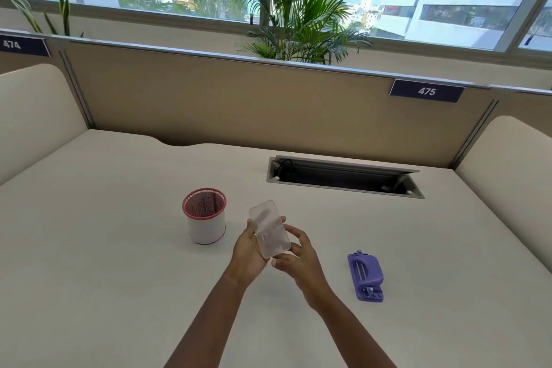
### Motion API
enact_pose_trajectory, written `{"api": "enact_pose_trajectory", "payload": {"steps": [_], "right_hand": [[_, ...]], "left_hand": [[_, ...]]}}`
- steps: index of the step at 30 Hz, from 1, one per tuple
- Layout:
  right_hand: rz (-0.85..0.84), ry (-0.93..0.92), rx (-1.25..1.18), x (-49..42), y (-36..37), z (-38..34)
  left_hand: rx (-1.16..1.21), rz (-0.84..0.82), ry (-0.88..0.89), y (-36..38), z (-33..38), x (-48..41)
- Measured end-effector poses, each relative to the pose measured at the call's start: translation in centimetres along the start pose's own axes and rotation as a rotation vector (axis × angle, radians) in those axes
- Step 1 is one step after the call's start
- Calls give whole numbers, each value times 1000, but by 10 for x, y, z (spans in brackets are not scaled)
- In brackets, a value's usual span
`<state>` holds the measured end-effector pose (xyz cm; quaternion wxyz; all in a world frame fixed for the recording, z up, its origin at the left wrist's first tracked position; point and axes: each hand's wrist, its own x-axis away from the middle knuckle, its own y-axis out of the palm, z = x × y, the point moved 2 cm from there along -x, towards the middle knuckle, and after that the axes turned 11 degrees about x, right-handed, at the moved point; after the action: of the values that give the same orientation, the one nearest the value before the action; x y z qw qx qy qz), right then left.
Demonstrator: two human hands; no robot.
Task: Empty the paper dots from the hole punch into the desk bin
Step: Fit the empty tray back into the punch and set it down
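Two bare forearms reach in from the bottom edge and meet over the middle of the surface (119, 293). The left hand (249, 251) cups the near-left side of a translucent plastic base tray (269, 228), fingers curled under it and the thumb along its left edge. The right hand (298, 257) pinches the tray's near-right edge between thumb and fingertips, so both hands are closed on the same piece. The tray is held clear of the surface, tilted, its far end pointing up and away towards the desk bin. Whether any paper dots lie inside it cannot be told through the cloudy plastic.

The desk bin (205, 219), a small round cup with a white wall, a red rim and red mesh lining, stands upright just left of the tray's far end, close but not touching. The purple hole punch body (366, 277) lies on the surface to the right of the right hand, well apart from the bin, its underside up and metal parts showing.

Farther back, a cable slot (343, 178) is sunk into the surface. Behind it runs a beige partition (239, 98) bearing a dark label reading 475 (426, 91), and a palm plant (298, 15) stands before the window.
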<state>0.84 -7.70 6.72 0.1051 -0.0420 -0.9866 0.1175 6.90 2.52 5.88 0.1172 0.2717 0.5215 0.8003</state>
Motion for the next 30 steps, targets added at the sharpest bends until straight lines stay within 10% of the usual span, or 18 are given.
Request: {"api": "enact_pose_trajectory", "payload": {"steps": [4,9,14,19,30], "right_hand": [[41,-16,61,3,-10,-1],[484,-72,513,6,-54,1],[594,233,836,4,-105,29],[500,476,564,7,-129,53],[374,363,-55,13,-95,39]], "left_hand": [[9,-21,-35,-1,-6,-3],[41,9,-53,-4,-10,-8],[27,50,-119,-6,-13,-3],[-2,63,-154,-11,-20,0],[-69,110,-183,-18,-40,3]]}}
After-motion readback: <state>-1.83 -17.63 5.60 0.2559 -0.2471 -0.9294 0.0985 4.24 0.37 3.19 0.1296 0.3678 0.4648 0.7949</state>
